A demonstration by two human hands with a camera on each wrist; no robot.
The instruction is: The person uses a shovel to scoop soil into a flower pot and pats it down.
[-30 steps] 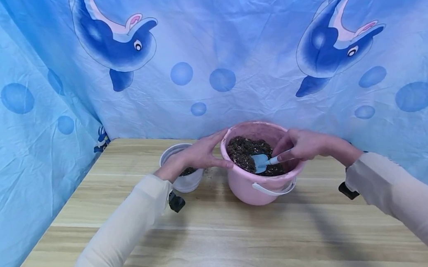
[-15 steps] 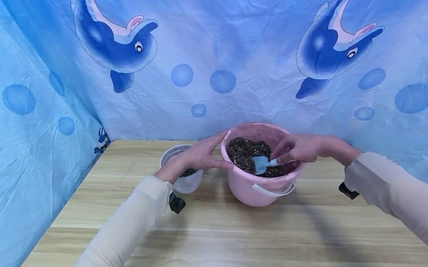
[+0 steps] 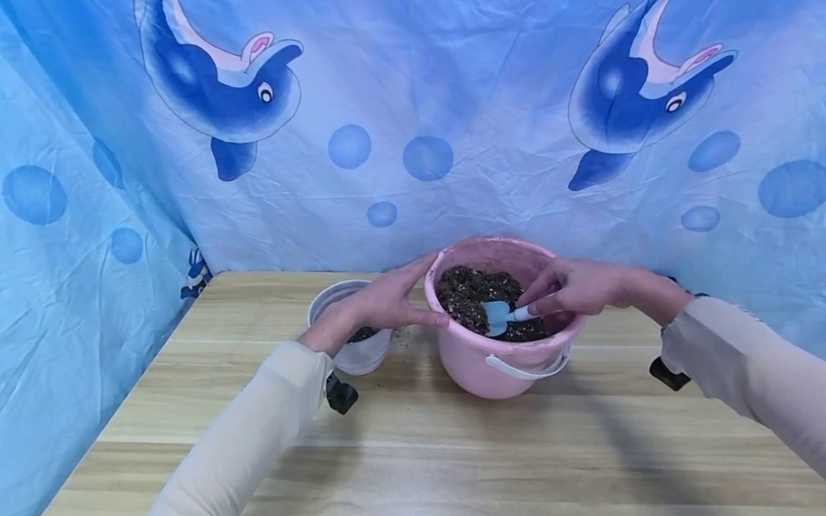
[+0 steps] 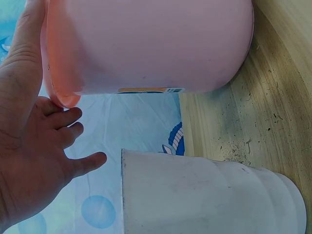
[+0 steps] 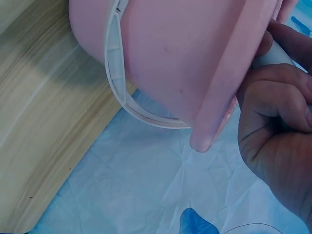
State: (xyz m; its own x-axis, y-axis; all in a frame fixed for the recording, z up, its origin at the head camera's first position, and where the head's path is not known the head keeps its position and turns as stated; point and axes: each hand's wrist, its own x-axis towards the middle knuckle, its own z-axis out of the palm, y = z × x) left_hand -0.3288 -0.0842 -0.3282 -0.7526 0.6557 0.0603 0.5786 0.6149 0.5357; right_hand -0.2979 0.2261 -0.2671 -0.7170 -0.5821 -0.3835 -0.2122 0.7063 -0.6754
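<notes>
A pink bucket [image 3: 484, 368] holding dark soil [image 3: 479, 289] stands on the table. My right hand [image 3: 578, 287] reaches over its right rim and grips the pale handle of a small light-blue hand trowel [image 3: 497, 317]. The blade lies at the soil inside the bucket. In the right wrist view the fingers [image 5: 273, 92] are curled around that handle beside the rim. My left hand [image 3: 397, 295] rests against the bucket's left rim, thumb toward the front. In the left wrist view the other fingers [image 4: 68, 119] are spread loosely, some away from the bucket.
Left of the bucket, partly under my left forearm, stands a white pot [image 3: 363, 356] with some soil in it. Soil crumbs lie between the two on the wooden table [image 3: 441, 476]. A blue dolphin-print cloth [image 3: 433, 67] hangs close behind. The bucket's white handle [image 3: 523, 371] droops in front.
The trowel and my right hand have shifted very slightly to the left inside the bucket. My left hand stays at the rim.
</notes>
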